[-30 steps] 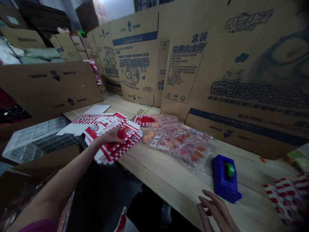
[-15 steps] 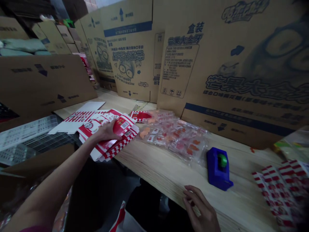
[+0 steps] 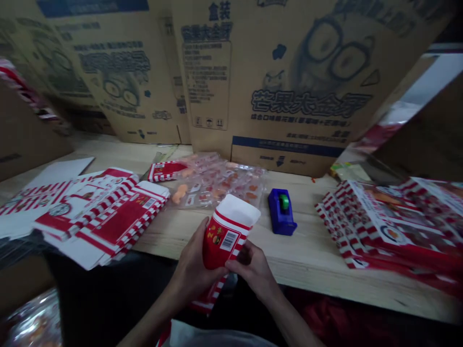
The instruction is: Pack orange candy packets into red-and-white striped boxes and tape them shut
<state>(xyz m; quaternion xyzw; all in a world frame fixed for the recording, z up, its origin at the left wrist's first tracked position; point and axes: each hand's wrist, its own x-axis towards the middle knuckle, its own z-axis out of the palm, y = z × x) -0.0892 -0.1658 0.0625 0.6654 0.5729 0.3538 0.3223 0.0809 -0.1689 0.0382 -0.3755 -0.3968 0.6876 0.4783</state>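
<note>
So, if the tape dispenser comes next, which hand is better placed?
Probably the right hand: it is nearer the blue tape dispenser, while the left hand wraps around the striped carton. The right hand holds its edge too.

The tape dispenser (image 3: 279, 219) is smooth blue plastic with a faint sheen. It sits on a pale tabletop (image 3: 304, 262) of smooth-looking, grained wood. Left of the dispenser, the clear packets (image 3: 231, 180) are glossy, crinkled plastic film. Nearer the front edge on that side, the red-and-white carton (image 3: 238, 212) is thin, smooth paperboard; flattened cartons (image 3: 119, 219) farther left look alike. Behind the dispenser, the large box (image 3: 238, 113) is matt brown cardboard.
</note>
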